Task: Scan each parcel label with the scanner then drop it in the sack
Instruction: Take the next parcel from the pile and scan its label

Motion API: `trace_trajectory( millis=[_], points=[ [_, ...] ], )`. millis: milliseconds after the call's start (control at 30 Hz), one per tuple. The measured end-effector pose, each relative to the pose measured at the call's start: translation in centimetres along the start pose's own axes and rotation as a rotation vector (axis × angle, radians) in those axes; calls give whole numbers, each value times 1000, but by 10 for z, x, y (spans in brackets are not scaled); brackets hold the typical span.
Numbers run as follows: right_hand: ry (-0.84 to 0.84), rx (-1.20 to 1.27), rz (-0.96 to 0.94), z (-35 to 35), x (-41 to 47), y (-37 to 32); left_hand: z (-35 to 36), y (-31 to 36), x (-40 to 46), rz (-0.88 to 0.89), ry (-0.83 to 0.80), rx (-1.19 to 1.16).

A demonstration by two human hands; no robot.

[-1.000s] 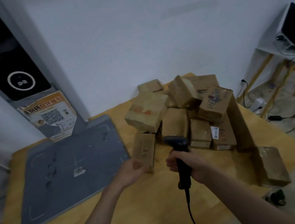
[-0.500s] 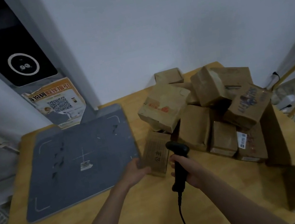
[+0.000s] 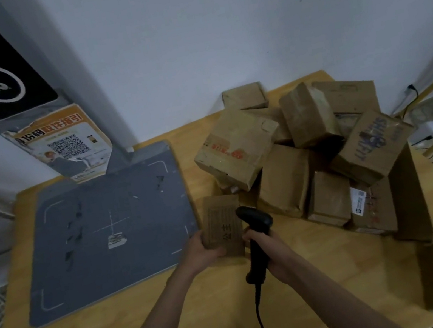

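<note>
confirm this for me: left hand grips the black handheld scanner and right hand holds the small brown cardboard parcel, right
Not quite: the hands are swapped. The head view shows the right hand gripping the black handheld scanner, and the left hand holding the small brown cardboard parcel.

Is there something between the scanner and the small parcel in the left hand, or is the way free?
Nothing visible stands between them. The left hand holds the small parcel at its near left edge, and the scanner in the right hand sits directly beside the parcel's right side. The scanner's head partly overlaps it in the view. No sack is visible.
</note>
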State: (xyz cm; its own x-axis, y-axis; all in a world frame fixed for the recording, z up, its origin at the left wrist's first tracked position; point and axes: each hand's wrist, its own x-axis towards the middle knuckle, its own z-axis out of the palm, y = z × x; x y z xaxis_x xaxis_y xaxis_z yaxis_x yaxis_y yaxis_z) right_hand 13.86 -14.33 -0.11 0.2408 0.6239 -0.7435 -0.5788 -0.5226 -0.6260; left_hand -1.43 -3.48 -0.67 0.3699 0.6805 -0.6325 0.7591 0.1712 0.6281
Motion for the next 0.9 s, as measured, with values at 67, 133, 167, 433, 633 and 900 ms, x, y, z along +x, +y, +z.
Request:
trace_trajectory(
  millis=[67, 133, 167, 433, 633, 900],
  points=[
    [2, -19, -29, -7, -9, 2, 4, -4, -16, 5, 43, -64],
    [-8, -12, -61, -13, -22, 4, 9, -9, -34, 16, 83, -136],
    [-19, 0, -82, -15, -29, 6, 12, -11, -44, 21, 106, -164],
    [-33, -28, -309, 0, -99, -4, 21, 14, -101, 121, 307, -163],
    [-74, -115, -533, 18, -156, -36, -6, 47, -137, 286, 404, -178],
    [-48, 29, -558, 12, -192, -53, -37, 53, -197, 519, 318, -349]
  ],
)
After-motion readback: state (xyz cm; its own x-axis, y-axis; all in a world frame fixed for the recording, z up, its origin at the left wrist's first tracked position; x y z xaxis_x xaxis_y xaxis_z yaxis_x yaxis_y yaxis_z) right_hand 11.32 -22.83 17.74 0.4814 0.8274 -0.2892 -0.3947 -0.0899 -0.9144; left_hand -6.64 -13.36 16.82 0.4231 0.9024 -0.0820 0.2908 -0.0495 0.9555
